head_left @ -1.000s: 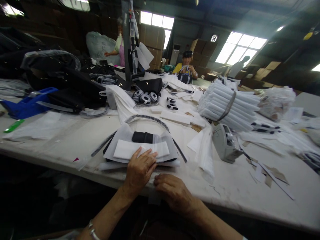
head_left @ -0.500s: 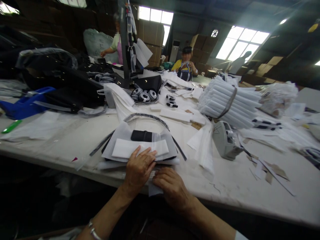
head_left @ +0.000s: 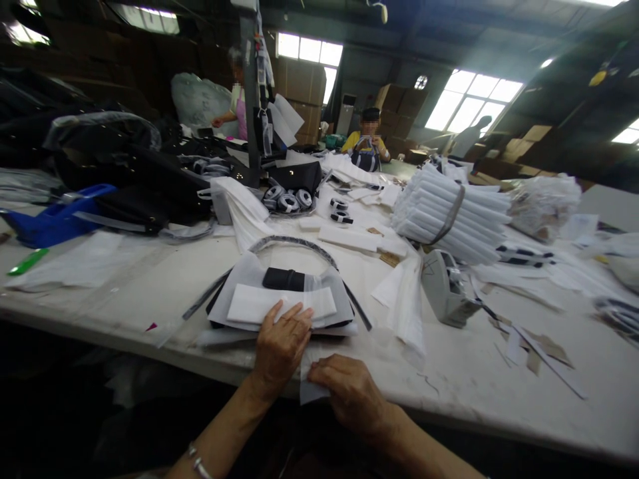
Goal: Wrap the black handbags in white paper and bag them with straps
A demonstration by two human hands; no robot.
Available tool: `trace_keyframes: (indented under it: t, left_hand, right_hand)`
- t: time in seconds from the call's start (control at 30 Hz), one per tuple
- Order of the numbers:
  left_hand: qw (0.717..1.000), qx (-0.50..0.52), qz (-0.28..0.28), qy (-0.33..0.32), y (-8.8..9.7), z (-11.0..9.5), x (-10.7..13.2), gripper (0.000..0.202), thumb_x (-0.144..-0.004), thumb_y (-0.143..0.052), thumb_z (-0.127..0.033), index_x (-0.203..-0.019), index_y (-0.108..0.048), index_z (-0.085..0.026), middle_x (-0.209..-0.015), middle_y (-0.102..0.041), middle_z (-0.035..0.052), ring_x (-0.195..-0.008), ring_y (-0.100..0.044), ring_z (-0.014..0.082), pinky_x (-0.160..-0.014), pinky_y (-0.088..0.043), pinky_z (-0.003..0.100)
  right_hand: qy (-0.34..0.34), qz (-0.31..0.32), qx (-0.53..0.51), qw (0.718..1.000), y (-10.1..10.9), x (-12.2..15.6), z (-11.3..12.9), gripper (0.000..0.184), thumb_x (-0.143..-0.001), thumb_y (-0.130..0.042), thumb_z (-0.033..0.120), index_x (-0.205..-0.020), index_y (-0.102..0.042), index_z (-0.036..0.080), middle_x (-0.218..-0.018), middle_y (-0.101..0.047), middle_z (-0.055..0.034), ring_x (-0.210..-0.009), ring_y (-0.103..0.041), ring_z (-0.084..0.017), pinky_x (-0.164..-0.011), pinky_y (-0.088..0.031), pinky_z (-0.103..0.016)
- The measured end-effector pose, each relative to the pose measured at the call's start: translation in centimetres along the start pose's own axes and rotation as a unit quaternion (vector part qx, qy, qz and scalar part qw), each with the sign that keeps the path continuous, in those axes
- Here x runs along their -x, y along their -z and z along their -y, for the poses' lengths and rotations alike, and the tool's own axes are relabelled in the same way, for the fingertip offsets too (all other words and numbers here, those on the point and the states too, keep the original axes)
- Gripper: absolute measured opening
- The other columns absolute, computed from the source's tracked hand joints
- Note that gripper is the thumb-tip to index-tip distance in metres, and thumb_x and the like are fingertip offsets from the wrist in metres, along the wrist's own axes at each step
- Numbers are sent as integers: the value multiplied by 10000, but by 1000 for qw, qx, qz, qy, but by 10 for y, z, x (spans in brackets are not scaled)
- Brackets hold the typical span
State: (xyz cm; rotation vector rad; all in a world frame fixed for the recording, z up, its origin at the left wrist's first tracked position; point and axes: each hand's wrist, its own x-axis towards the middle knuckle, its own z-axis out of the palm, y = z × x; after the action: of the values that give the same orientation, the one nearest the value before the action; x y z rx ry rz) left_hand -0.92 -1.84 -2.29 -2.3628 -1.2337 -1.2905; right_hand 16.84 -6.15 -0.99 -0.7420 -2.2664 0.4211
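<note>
A black handbag (head_left: 215, 318) lies at the table's near edge under translucent white wrapping (head_left: 239, 283), its wrapped handle (head_left: 294, 240) arching away from me. On top of the wrapping are a folded black piece (head_left: 283, 279) and a white foam strip (head_left: 257, 305). My left hand (head_left: 283, 342) rests on that foam with its fingers stretched out. Just right of it, my right hand (head_left: 349, 386) pinches a translucent strip (head_left: 310, 389) that hangs over the table edge. Part of the strip is hidden behind my fingers.
Right of the bag stands a grey tape dispenser (head_left: 449, 293), before a strapped stack of white foam sheets (head_left: 449, 213). A blue dispenser (head_left: 54, 216), a green cutter (head_left: 28, 261) and black bags (head_left: 150, 173) are on the left. Two people work across the table (head_left: 499, 386).
My right hand has drawn slightly down and away from the bag with the translucent strip, widening the gap to my left hand. The left hand stays on the foam. The camera view has tilted up slightly.
</note>
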Motion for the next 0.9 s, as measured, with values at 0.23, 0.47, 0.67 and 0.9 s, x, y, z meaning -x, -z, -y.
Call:
trace_keyframes:
  t: [0.23, 0.47, 0.67, 0.9]
  left_hand:
    - [1000, 13, 2, -7, 4, 0, 3, 254, -918, -473, -82, -1107, -608, -184, -1141, -729, 26, -1141, -639, 204, -1101, -343, 438]
    - [994, 67, 50, 68, 19, -9, -5, 187, -880, -548, -171, -1056, -611, -169, -1068, -731, 58, -1178, -611, 240, -1166, -266, 501]
    - [992, 25, -18, 126, 2, -13, -12, 93, -927, -527, -159, -933, -611, -197, -881, -740, 15, -975, -696, 185, -1061, -382, 420]
    - [987, -38, -12, 156, -3, -14, -20, 135, -912, -501, -106, -846, -572, -200, -789, -703, 3, -779, -682, 141, -997, -430, 372]
  right_hand:
    - [35, 14, 123, 992, 29, -50, -3, 184, -954, -480, 165, -899, -653, 198, -792, -700, -49, -822, -631, -185, -796, -440, -325]
    - [-138, 122, 124, 975, 46, -91, -30, 165, -906, -600, 212, -750, -648, 192, -712, -675, -13, -664, -611, -139, -628, -410, -232]
    - [-180, 166, 40, 969, 50, -114, -50, 165, -821, -669, 128, -666, -652, 181, -662, -628, 19, -617, -572, -112, -590, -396, -215]
    - [-248, 148, -27, 957, 35, -113, -72, 234, -738, -697, 73, -583, -555, 174, -682, -541, 24, -647, -527, -114, -601, -397, -224]
